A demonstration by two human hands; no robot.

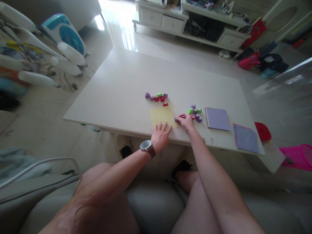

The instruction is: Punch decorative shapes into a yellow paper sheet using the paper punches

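Note:
A yellow sheet of paper (161,115) lies near the front edge of the table. My left hand (161,136) rests on its lower edge with the fingers spread flat. At the sheet's right edge, my right hand (185,122) is closed on a small purple craft punch (175,119); whether the paper sits in its slot I cannot tell. Behind the sheet stands a loose row of purple, green and red punches (156,97), with one red punch (165,104) at the sheet's far edge. More punches (195,111) are clustered just right of my right hand, which partly hides some.
A stack of purple paper (217,118) lies to the right on the white table (117,87). Farther right is a greyish-blue sheet pile (246,139) near the corner. A small clear item (212,140) lies by the front edge. A white cabinet (158,19) stands beyond.

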